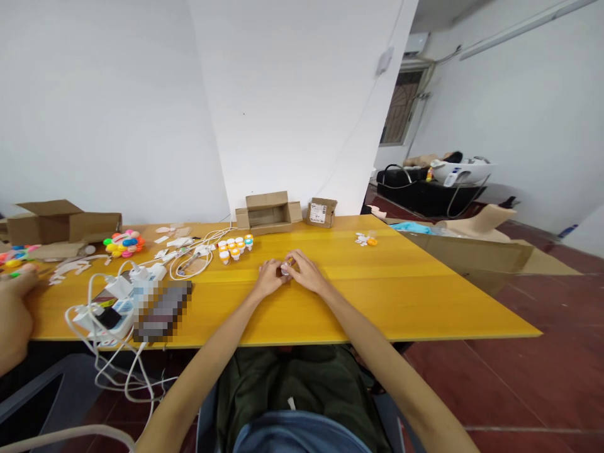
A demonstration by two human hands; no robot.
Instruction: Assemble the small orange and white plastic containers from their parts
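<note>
My left hand [270, 277] and my right hand [304, 272] meet above the yellow table [401, 296]. Between their fingertips is a small white piece [285, 269], partly covered by the fingers. Both hands have their fingers curled round it. To the left of my hands stand several small white items with orange parts [234, 250], one of them with a blue-green top. A few small white and orange parts [366, 240] lie farther to the right.
Open cardboard boxes [268, 216] stand along the wall, with a small box [321, 212] beside them. A power strip [141, 296], cables, a phone [165, 308] and colourful balls [124, 243] lie left. Another person's arm [14, 314] rests at the far left.
</note>
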